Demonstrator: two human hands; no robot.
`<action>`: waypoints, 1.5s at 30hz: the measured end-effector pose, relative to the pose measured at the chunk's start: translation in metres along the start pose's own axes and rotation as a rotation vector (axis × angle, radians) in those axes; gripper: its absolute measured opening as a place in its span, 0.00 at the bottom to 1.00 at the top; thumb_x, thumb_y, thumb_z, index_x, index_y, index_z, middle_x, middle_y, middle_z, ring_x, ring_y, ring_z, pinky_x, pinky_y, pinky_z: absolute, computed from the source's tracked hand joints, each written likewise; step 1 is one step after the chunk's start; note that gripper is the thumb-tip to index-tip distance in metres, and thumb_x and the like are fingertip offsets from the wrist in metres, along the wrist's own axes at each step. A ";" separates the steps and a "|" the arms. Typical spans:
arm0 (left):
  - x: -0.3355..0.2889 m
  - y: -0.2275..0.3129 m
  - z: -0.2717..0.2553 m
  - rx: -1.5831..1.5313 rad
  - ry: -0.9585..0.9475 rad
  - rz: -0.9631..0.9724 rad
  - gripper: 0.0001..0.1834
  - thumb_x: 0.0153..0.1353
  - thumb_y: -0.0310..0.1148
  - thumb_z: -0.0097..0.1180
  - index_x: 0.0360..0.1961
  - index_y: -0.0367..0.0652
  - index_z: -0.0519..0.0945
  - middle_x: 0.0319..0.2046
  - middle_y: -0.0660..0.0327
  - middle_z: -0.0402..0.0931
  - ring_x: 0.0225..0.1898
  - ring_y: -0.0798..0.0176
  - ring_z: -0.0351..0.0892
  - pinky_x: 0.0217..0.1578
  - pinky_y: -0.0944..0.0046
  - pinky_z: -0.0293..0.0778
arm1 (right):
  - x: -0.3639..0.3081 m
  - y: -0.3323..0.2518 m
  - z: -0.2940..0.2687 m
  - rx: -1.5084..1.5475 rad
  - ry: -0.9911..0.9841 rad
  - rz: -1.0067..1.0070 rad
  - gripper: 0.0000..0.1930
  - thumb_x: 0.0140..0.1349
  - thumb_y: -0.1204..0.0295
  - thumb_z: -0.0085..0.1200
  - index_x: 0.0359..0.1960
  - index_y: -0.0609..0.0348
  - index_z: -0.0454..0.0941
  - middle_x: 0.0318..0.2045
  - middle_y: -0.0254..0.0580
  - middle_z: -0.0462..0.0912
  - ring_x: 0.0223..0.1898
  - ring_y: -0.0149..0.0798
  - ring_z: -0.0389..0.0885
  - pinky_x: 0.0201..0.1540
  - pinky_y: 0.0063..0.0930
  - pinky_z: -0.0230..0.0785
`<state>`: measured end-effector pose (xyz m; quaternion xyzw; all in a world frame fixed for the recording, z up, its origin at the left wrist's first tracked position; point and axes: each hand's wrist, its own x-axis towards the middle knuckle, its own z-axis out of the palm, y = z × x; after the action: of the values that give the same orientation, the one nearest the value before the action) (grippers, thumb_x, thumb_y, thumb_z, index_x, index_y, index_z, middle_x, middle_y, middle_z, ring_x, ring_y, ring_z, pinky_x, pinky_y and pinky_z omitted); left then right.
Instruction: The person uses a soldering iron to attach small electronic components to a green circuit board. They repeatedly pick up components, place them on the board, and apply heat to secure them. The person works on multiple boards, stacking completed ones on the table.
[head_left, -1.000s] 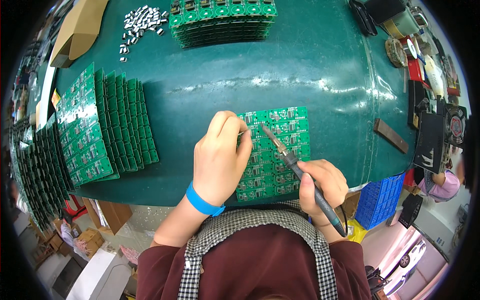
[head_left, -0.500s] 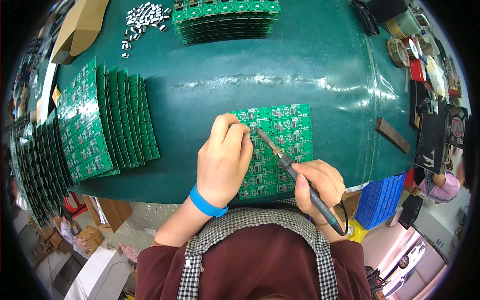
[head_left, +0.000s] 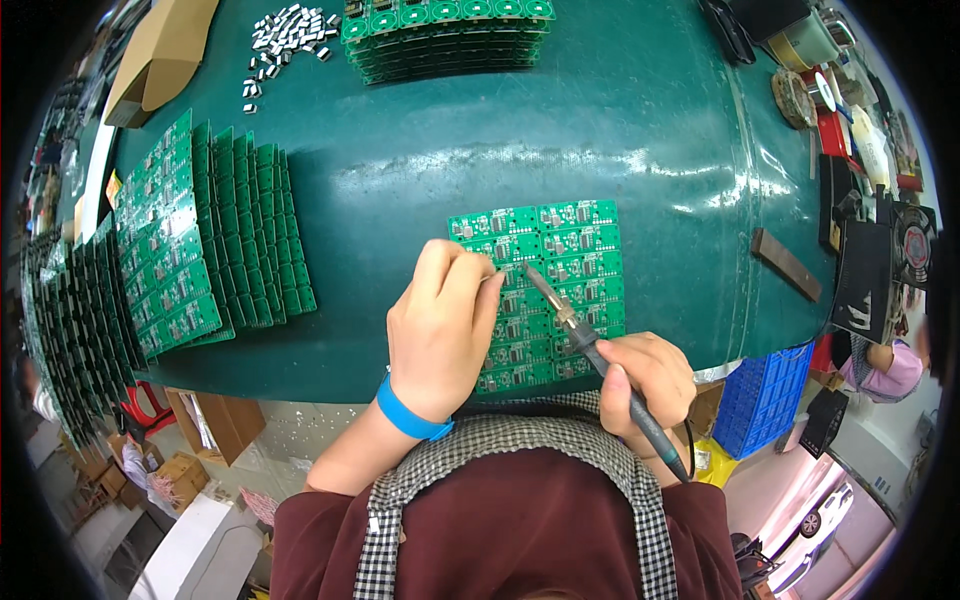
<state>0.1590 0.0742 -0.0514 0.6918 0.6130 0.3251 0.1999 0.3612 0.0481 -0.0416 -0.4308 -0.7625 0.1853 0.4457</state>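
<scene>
A green panel of joined circuit boards (head_left: 583,240) lies flat near the front edge of the table. My right hand (head_left: 655,378) grips a soldering iron (head_left: 582,332) by its dark handle. Its metal tip slants up and left, meeting or just above the panel's middle seam. Left of the tip, my left hand (head_left: 432,325), with a blue wristband, covers part of the panel. Its thumb and forefinger pinch what looks like a thin solder wire (head_left: 490,277), mostly hidden by the fingers.
Stacked circuit panels (head_left: 165,250) lean at the left, and another stack (head_left: 445,45) stands at the back. Small metallic parts (head_left: 290,35) lie loose beside a cardboard box (head_left: 165,60). A dark bar (head_left: 786,265) rests at right. Below the table sits a blue crate (head_left: 762,400).
The iron's tip has moved slightly right and toward me on the panel. My left hand has shifted a little left and nearer, uncovering more of the panel's upper left corner.
</scene>
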 end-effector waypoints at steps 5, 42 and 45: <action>-0.006 0.001 0.002 -0.078 0.001 -0.007 0.08 0.53 0.19 0.60 0.32 0.39 0.75 0.32 0.57 0.74 0.29 0.56 0.77 0.26 0.61 0.72 | -0.002 -0.002 0.000 0.022 -0.036 -0.009 0.08 0.50 0.79 0.57 0.33 0.65 0.81 0.22 0.42 0.81 0.20 0.39 0.81 0.22 0.28 0.73; -0.030 0.007 0.002 0.003 -0.062 0.048 0.06 0.53 0.20 0.61 0.32 0.38 0.77 0.33 0.57 0.73 0.29 0.55 0.77 0.28 0.59 0.72 | -0.030 -0.009 -0.002 0.006 -0.018 -0.064 0.08 0.49 0.78 0.56 0.32 0.64 0.81 0.22 0.40 0.81 0.20 0.38 0.80 0.22 0.28 0.73; -0.034 0.010 -0.001 0.097 -0.062 0.064 0.06 0.52 0.20 0.62 0.30 0.38 0.77 0.32 0.57 0.73 0.28 0.56 0.77 0.27 0.60 0.72 | -0.031 -0.011 -0.003 0.006 -0.022 -0.075 0.08 0.50 0.77 0.56 0.32 0.64 0.81 0.21 0.40 0.80 0.19 0.38 0.80 0.22 0.28 0.73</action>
<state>0.1645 0.0386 -0.0510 0.7296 0.5991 0.2798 0.1745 0.3660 0.0162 -0.0489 -0.3987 -0.7824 0.1752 0.4452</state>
